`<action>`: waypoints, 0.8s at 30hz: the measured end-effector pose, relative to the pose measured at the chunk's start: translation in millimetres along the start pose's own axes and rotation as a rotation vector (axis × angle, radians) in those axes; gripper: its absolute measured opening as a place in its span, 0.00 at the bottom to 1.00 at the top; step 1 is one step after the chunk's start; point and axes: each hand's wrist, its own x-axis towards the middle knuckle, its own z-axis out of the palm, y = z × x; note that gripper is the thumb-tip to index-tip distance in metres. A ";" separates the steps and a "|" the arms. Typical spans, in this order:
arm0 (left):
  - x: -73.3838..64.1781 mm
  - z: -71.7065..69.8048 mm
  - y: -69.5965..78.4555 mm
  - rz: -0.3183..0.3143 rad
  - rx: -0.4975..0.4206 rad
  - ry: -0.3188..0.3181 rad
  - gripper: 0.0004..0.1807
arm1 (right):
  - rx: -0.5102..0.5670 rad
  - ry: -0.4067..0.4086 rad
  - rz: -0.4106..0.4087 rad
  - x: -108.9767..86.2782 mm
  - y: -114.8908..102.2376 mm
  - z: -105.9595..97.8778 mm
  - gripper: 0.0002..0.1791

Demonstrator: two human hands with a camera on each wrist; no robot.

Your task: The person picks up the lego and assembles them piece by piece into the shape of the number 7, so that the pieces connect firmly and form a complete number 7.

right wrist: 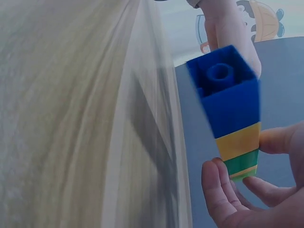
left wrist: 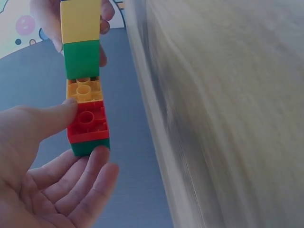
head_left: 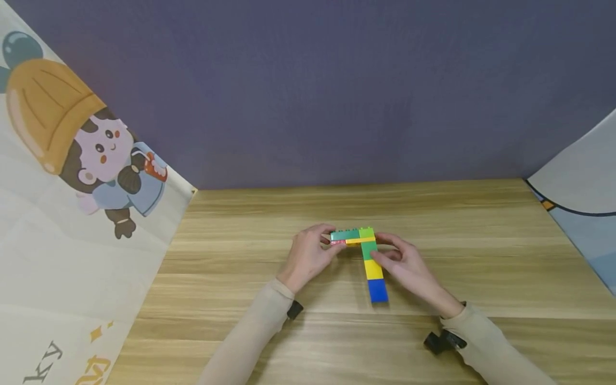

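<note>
Both hands hold one L-shaped build of toy building bricks [head_left: 375,270] over the wooden table. Its long arm runs from light green through thin yellow, green and yellow to a blue brick [right wrist: 232,107], whose hollow underside faces the right wrist camera. The short arm has a dark green brick [head_left: 345,235] with yellow and red bricks [left wrist: 88,121] under it. My left hand [head_left: 309,255] pinches the short arm's end, thumb on the red brick's underside. My right hand [head_left: 406,266] grips the long arm near the corner, at the green and yellow bricks.
The wooden table [head_left: 216,321] stretches beneath the hands, its back edge against a dark blue-grey panel [head_left: 337,96]. A white sheet with a cartoon figure [head_left: 110,144] stands on the left, and another printed sheet [head_left: 587,182] on the right. Each sleeve carries a black wrist camera [head_left: 435,342].
</note>
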 end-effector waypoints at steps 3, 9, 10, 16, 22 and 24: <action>1.8 1.1 -1.0 -0.008 -0.014 -0.001 0.24 | 0.010 0.013 -0.004 1.8 2.3 1.3 0.33; 6.9 2.9 -5.5 -0.015 -0.048 -0.015 0.25 | -0.002 0.003 0.000 5.4 6.1 3.2 0.32; 7.9 2.9 -6.2 -0.020 -0.053 -0.017 0.25 | -0.006 -0.001 0.001 5.6 6.5 3.8 0.33; 11.7 2.5 -7.2 -0.062 -0.073 -0.028 0.25 | -0.005 -0.017 0.004 6.1 8.9 7.9 0.34; 12.0 5.0 -8.6 -0.084 -0.060 -0.039 0.24 | -0.034 -0.015 0.004 5.6 10.9 11.4 0.34; 11.8 6.0 -9.2 -0.092 -0.054 -0.047 0.24 | -0.045 -0.011 0.013 5.0 11.0 11.8 0.33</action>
